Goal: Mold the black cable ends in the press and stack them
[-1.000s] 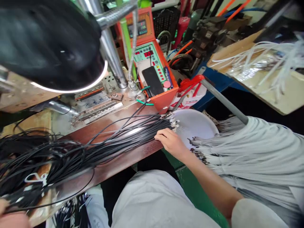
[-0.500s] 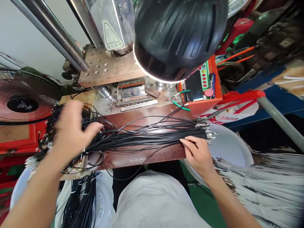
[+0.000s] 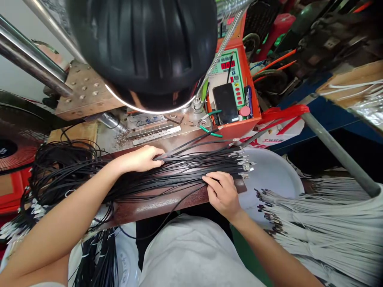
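L hand [image 3: 139, 158] half-closed on black flat cords [image 3: 191, 169], R hand [image 3: 223, 195] curled over them near bench [image 3: 155, 205] front edge; metal tips [image 3: 243, 164] over white basin [image 3: 272, 175]; black lamp shade [image 3: 143, 52] hides most of press [image 3: 86, 91].

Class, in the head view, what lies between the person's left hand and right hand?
In the head view, a bundle of flat black cords runs between the left hand and the right hand, above a rust-brown metal bench top.

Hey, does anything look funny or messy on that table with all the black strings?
Yes, two things. A black smartphone lies on the orange metal control box, an odd spot right beside the machine's buttons. Also, a tangled heap of thin black cords sits messily to the left, while the straight bundle of flat black cords lies neat.
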Tool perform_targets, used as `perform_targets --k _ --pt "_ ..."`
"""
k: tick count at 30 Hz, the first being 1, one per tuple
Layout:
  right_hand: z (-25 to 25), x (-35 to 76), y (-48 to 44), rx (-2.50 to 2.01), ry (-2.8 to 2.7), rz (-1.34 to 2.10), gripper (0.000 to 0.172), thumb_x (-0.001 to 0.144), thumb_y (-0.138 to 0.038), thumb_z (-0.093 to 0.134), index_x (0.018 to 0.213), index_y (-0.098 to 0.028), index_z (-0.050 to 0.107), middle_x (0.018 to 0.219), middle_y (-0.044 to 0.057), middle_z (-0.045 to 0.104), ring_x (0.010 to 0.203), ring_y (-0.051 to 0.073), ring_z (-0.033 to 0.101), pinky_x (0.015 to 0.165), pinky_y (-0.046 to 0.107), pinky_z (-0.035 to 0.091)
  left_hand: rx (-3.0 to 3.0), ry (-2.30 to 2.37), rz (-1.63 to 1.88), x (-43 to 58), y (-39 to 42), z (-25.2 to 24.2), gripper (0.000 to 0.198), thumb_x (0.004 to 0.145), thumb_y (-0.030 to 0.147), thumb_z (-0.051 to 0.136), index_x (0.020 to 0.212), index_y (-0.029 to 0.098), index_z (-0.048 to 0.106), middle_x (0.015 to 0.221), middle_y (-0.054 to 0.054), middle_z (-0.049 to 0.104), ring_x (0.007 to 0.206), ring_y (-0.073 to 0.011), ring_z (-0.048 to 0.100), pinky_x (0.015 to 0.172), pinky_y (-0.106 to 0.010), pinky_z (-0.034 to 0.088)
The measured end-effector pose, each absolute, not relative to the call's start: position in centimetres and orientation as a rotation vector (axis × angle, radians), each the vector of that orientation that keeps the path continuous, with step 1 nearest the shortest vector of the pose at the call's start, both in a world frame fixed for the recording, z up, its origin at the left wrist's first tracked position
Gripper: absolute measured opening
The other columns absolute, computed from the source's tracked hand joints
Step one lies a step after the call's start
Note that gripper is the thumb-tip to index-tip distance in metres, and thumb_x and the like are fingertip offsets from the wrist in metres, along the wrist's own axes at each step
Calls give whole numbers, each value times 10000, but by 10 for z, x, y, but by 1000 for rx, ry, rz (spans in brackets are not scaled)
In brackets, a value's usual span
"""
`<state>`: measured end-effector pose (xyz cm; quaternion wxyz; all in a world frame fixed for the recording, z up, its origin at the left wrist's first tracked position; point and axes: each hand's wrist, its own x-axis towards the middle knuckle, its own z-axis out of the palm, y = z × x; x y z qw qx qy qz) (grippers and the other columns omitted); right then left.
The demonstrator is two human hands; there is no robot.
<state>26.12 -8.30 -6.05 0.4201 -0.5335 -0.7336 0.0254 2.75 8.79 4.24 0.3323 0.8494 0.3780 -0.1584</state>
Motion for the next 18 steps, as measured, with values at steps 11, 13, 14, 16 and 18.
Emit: perform_targets --k 11,13,14,16,18 --pt "-41 251 -85 -1142 -1965 117 332 792 -67 484 1071 -222 577 967 55 649 930 184 563 817 360 447 1751 823 -411 43 99 65 162 727 303 592 780 153 569 736 6 561 668 -122 520 610 -213 415" --pt "-33 237 -76 -1078 -2098 162 305 834 -112 452 1108 -186 563 1091 81 628 1059 194 528 897 365 428 1554 721 -385 67 99 61 165 720 287 623 783 148 562 673 14 544 576 -98 497 552 -205 408" --pt "-31 230 -69 -1080 -2159 178 299 857 -148 443 1135 -171 551 1163 95 599 1129 202 491 938 372 409 1482 677 -357 82 99 58 179 719 289 641 787 143 562 644 18 532 533 -83 472 519 -195 391" --pt "-28 219 -52 -1194 -2229 188 320 892 -262 445 1183 -155 526 1233 123 553 1186 233 447 977 408 381 1374 628 -312 114 95 54 208 713 292 674 786 130 566 609 18 522 483 -59 432 471 -172 345" --pt "-31 214 -36 -1402 -2233 185 379 893 -399 448 1157 -147 549 1147 151 588 1110 273 492 947 458 391 1278 640 -274 140 88 52 223 717 297 684 753 109 567 590 7 517 471 -47 418 442 -152 306"
